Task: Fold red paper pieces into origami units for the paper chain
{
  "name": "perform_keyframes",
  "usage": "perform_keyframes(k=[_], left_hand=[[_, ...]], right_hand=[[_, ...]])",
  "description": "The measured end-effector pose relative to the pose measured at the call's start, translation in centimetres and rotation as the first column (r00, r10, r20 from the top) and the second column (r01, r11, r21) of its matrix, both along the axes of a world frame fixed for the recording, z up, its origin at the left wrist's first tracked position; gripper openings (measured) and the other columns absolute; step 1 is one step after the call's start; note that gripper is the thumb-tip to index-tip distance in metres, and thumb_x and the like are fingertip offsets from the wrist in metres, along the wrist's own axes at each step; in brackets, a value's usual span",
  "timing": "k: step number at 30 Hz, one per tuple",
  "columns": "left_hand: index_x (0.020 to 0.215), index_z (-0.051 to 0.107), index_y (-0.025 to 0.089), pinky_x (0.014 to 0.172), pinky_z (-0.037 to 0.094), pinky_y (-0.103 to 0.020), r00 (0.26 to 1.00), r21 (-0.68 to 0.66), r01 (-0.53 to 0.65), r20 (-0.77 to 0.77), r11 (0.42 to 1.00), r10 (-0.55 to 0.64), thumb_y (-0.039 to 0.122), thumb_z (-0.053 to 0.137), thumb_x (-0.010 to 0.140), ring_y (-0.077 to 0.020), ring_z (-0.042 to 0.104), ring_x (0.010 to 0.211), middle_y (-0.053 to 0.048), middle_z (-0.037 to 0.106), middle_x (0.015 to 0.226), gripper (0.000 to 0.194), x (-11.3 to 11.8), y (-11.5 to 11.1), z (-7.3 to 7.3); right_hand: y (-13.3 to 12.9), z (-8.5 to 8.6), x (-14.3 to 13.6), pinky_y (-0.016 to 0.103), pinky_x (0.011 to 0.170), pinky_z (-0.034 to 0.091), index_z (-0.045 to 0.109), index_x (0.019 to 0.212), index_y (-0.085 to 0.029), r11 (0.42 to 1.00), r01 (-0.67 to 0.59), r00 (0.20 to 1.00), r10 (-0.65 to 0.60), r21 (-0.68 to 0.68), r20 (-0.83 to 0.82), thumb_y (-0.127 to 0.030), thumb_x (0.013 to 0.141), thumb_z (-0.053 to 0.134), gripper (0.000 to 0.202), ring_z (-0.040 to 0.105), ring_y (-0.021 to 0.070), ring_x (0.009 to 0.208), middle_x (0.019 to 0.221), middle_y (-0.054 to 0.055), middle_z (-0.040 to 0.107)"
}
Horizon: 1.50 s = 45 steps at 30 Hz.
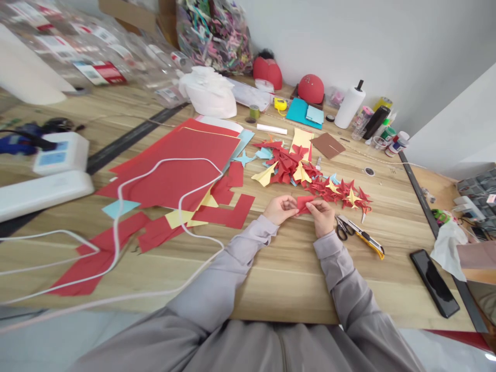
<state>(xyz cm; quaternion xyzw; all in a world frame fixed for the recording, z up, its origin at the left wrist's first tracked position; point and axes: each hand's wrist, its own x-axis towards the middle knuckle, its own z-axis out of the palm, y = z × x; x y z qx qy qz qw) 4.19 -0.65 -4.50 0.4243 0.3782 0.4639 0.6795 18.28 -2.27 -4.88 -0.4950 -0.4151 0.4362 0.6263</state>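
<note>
Both hands are up at the middle of the table (284, 294), and between them sits a small piece of red paper (304, 203)! The left hand (282, 208) pinches its left side, fingers curled in; the right hand (322, 214) grips the other side, thumb pressed on the paper.

Just beyond, it's crowded: the pile of folded paper shapes (285, 164) in red, yellow and blue spreads off to the right, its nearer pieces close to the fingertips. On the left, an L-shaped red scrap (237, 216) lies near the left hand, with large red sheets (182, 168) behind it and the white cable (117, 227) looping over them. That cable runs down toward the near edge, passing left of the left sleeve (232, 261).

Over on the right, the scissors (342, 228) and the yellow box cutter (367, 238) lie together, just beside the right hand, the cutter angled toward the near right. So where's the room? Bare wood opens between the forearms, right down to the near edge, and another stretch runs from the cutter across to the black phone (434, 283). That phone lies near the right-hand corner, close to the dark strip (424, 216) along the table's right side.
</note>
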Motion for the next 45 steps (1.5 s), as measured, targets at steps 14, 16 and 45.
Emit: perform_keyframes(k=[14, 16, 45], left_hand=[[0.072, 0.053, 0.011, 0.054, 0.050, -0.027, 0.999, -0.051, 0.043, -0.015, 0.998, -0.044, 0.026, 0.079, 0.043, -0.0149, 0.062, 0.051, 0.000, 0.063, 0.053, 0.042, -0.17, 0.10, -0.05], [0.071, 0.053, 0.011, 0.053, 0.050, -0.026, 0.999, -0.041, 0.029, -0.013, 0.999, -0.030, 0.026, 0.079, 0.043, -0.0145, 0.062, 0.050, 0.001, 0.062, 0.053, 0.041, -0.07, 0.05, -0.08], [0.079, 0.060, 0.010, 0.062, 0.050, -0.028, 1.000, 0.029, 0.000, -0.025, 1.000, 0.001, 0.030, 0.077, 0.048, -0.0134, 0.061, 0.064, -0.003, 0.067, 0.070, 0.040, 0.73, -0.27, -0.46]], right_hand=[[-0.05, 0.03, 0.05, 0.026, 0.061, 0.047, 0.060, 0.065, -0.017, 1.000, 0.006, 1.000, -0.006, -0.005, -0.025, -0.025, 0.056, 0.073, 0.018, 0.058, 0.0113, 0.059, 0.063, -0.001, 0.064], [-0.04, -0.03, 0.07, 0.027, 0.061, 0.047, 0.060, 0.065, -0.017, 1.000, 0.011, 1.000, -0.011, -0.008, -0.016, -0.025, 0.056, 0.073, 0.018, 0.058, 0.0114, 0.059, 0.063, -0.001, 0.064], [-0.28, 0.34, -0.33, 0.027, 0.058, 0.047, 0.057, 0.062, -0.017, 0.999, 0.034, 0.999, -0.034, -0.039, -0.005, -0.026, 0.054, 0.074, 0.021, 0.057, 0.0113, 0.054, 0.058, -0.001, 0.063]])
